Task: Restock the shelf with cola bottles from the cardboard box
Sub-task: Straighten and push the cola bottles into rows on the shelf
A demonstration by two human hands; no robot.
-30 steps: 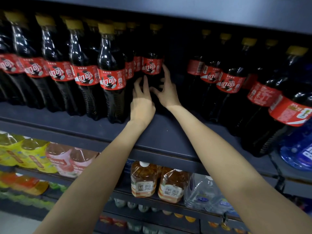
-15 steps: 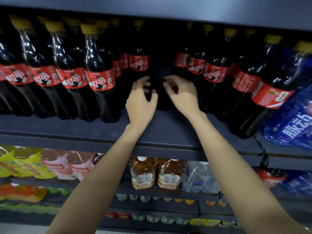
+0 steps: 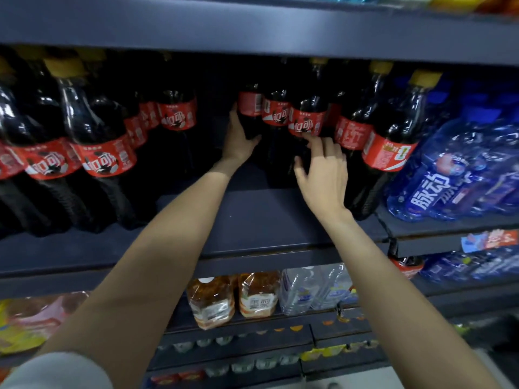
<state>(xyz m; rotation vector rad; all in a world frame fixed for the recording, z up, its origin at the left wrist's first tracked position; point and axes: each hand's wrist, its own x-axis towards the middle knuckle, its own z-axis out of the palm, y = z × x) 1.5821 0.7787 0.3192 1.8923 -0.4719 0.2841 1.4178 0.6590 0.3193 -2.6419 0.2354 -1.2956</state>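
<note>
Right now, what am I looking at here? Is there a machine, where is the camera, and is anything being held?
No machine: these are a person's two bare arms, filmed by a wide-angle camera worn on the head, looking forward and down. They reach into a dark shelf lined with cola bottles. The left hand grips the body of one cola bottle deep in the row. The right hand has spread fingers at a neighbouring bottle; whether it grips is unclear. Blue bottles stand to the right, and tea-coloured and clear bottles on the shelf below.

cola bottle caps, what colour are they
Yellow caps on the cola bottles, seen in the head view.
</note>
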